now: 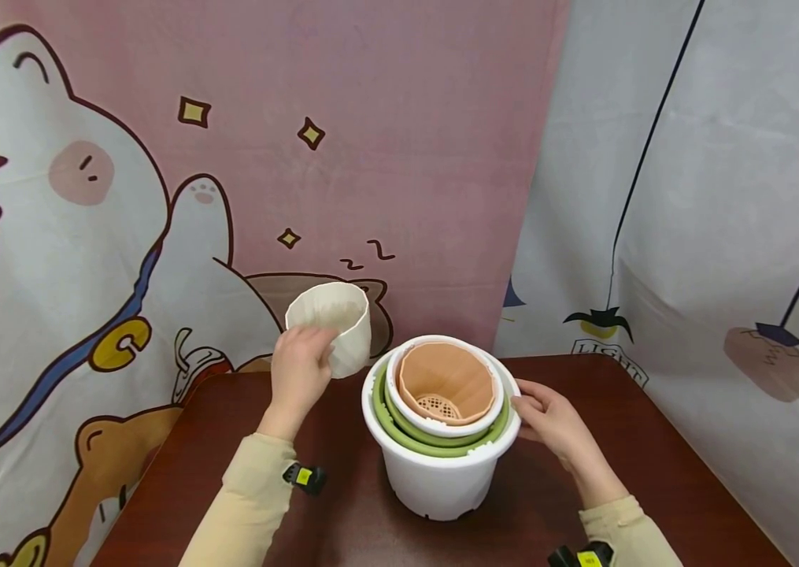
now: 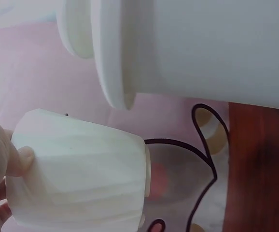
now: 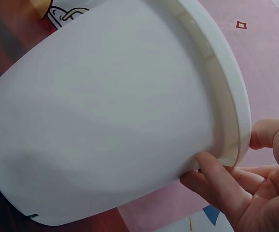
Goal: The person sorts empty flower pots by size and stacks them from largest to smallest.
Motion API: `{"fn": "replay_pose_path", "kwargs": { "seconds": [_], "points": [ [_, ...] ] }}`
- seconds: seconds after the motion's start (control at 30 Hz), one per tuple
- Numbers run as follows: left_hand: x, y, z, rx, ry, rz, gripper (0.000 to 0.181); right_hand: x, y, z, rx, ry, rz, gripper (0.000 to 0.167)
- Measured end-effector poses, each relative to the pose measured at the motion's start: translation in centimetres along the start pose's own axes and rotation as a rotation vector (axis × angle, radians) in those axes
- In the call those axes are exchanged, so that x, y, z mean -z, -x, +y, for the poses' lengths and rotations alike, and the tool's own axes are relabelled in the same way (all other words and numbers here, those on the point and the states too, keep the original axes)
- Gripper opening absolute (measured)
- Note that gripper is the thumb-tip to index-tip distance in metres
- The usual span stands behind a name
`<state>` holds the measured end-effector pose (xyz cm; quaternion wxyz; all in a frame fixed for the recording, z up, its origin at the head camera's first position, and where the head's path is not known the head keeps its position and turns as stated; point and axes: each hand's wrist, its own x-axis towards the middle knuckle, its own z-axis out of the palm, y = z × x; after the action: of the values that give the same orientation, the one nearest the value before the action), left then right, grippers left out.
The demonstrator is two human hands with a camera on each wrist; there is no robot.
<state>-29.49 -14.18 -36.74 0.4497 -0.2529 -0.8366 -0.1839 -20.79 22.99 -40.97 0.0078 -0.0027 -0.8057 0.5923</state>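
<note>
In the head view, my left hand (image 1: 300, 370) grips a small cream-white flower pot (image 1: 353, 343) by its near rim, above the table's back edge. The left wrist view shows the thumb against the faceted wall of that pot (image 2: 81, 174). Standing upright on the table is a large white flower pot (image 1: 438, 484) with smaller ones nested in it: green pots (image 1: 399, 433), a white pot (image 1: 452, 431) and an orange pot (image 1: 442, 366) with a perforated base. My right hand (image 1: 551, 417) pinches the large pot's right rim, thumb above and fingers below.
The nested pots stand on a dark red-brown table (image 1: 626, 441). Behind it hangs a pink cloth (image 1: 406, 157) with cartoon animals, and a pale cloth (image 1: 725, 236) with printed lamps covers the right side.
</note>
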Motion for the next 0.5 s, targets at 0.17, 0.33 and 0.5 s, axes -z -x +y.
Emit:
{"fn": "replay_pose_path", "kwargs": {
  "seconds": [0.17, 0.33, 0.5],
  "points": [
    [0.6, -0.8, 0.5, -0.039, 0.018, 0.047, 0.029, 0.0, 0.0, 0.0, 0.005, -0.002, -0.002, 0.055],
    [1.3, -1.6, 1.2, -0.068, 0.043, 0.079, 0.028, 0.0, 0.0, 0.0, 0.006, 0.002, -0.002, 0.055],
    [2.0, -2.3, 1.9, -0.086, 0.067, 0.085, 0.027, 0.0, 0.0, -0.1, 0.005, 0.004, -0.002, 0.055]
  ]
}}
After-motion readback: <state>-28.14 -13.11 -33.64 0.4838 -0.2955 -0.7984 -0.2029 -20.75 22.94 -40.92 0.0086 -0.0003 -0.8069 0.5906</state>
